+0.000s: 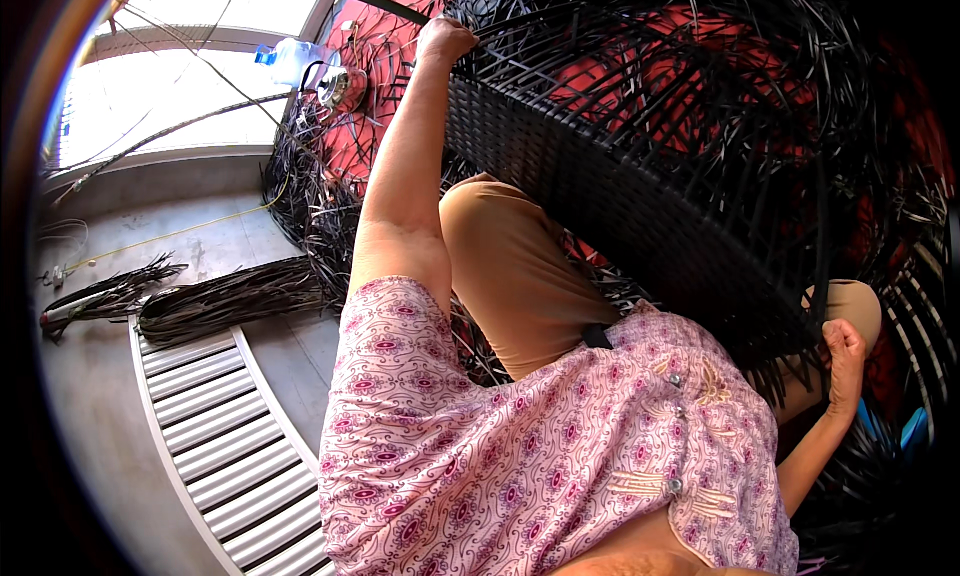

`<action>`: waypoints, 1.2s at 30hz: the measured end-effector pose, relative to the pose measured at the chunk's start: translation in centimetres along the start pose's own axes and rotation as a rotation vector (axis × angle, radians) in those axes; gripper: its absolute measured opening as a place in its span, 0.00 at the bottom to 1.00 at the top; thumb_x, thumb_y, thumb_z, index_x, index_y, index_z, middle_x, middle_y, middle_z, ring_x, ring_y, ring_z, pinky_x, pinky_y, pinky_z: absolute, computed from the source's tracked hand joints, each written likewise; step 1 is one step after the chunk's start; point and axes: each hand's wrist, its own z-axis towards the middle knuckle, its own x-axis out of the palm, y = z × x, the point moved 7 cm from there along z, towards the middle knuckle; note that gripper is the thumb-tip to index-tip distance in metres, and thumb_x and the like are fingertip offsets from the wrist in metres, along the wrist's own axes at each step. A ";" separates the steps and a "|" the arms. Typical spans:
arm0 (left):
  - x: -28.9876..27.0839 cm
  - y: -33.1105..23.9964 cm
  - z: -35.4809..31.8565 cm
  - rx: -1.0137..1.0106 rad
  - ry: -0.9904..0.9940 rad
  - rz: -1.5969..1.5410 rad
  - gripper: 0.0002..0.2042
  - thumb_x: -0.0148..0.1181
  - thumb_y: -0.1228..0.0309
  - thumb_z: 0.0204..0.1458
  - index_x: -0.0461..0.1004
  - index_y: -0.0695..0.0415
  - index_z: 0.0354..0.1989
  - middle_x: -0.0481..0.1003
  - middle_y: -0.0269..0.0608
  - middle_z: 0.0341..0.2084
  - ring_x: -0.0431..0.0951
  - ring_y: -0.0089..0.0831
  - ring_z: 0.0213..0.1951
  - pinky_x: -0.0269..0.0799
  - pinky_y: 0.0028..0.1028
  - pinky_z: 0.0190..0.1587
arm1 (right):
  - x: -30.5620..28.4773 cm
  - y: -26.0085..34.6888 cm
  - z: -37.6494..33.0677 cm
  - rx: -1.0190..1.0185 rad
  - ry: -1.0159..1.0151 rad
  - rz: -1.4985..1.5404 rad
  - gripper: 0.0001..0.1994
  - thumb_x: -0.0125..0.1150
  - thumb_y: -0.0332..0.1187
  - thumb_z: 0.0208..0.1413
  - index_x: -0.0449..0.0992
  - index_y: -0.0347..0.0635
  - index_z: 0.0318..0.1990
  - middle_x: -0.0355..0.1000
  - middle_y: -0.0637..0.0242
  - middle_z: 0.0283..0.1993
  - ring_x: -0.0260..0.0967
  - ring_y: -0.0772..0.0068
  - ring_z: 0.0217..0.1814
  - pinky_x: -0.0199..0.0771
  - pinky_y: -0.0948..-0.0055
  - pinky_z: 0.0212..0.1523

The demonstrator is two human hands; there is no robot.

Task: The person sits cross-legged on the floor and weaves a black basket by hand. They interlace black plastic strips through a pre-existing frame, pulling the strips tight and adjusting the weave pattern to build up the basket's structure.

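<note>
Black woven panel (640,206) slants across the person's lap — head view. Left hand (443,41) curls closed over its upper edge, fingers wrapped round the rim. Right hand (845,351) is fisted on loose strands (790,371) at the panel's lower end — bundles (230,301) lie on the floor.

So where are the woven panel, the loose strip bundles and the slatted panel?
Woven panel (600,191), head view, on its dense weave.
Strip bundles (225,298), head view, mid-bundle on the floor.
Slatted panel (225,446), head view, on a slat.
</note>
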 end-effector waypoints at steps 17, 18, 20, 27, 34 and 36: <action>-2.7 -2.3 -1.7 -0.109 0.014 0.298 0.21 0.59 0.63 0.46 0.79 0.57 0.49 0.77 0.48 0.52 0.76 0.42 0.56 0.71 0.40 0.56 | -0.9 -1.1 0.7 0.023 -0.019 0.033 0.15 0.66 0.48 0.57 0.76 0.49 0.28 0.64 0.83 0.20 0.55 0.93 0.20 0.50 0.88 0.20; -2.6 -2.9 -2.1 -0.105 0.020 0.311 0.21 0.59 0.62 0.47 0.78 0.58 0.50 0.77 0.48 0.52 0.75 0.42 0.57 0.71 0.40 0.56 | -0.8 -1.0 0.7 0.029 -0.022 0.037 0.15 0.66 0.48 0.57 0.76 0.49 0.28 0.65 0.83 0.20 0.55 0.93 0.20 0.49 0.88 0.20; -2.4 -2.9 -1.9 -0.115 0.047 0.315 0.24 0.60 0.60 0.47 0.76 0.57 0.53 0.75 0.47 0.55 0.74 0.41 0.58 0.70 0.41 0.58 | -0.8 -0.9 0.7 0.037 -0.028 0.048 0.15 0.67 0.48 0.57 0.76 0.49 0.28 0.65 0.83 0.21 0.55 0.93 0.20 0.49 0.89 0.20; -1.4 -1.2 -0.1 -0.116 0.122 0.268 0.25 0.61 0.57 0.47 0.77 0.57 0.54 0.76 0.48 0.54 0.75 0.41 0.58 0.70 0.41 0.58 | -0.7 -0.8 0.9 0.048 -0.041 0.029 0.15 0.67 0.47 0.57 0.75 0.48 0.29 0.65 0.84 0.21 0.55 0.94 0.20 0.49 0.89 0.19; -2.2 -3.6 -1.4 -0.089 -0.034 0.381 0.18 0.60 0.59 0.47 0.82 0.52 0.45 0.79 0.44 0.48 0.78 0.41 0.53 0.72 0.40 0.54 | -0.8 -0.7 0.8 0.061 -0.039 0.037 0.14 0.67 0.46 0.57 0.76 0.47 0.30 0.65 0.84 0.21 0.54 0.94 0.20 0.48 0.90 0.19; -2.5 -4.5 -2.8 -0.085 -0.022 0.348 0.19 0.58 0.61 0.49 0.81 0.55 0.47 0.78 0.48 0.50 0.78 0.43 0.54 0.73 0.39 0.53 | -0.8 -0.9 0.9 0.065 -0.041 0.043 0.14 0.67 0.46 0.57 0.76 0.47 0.30 0.65 0.84 0.22 0.54 0.94 0.20 0.48 0.90 0.19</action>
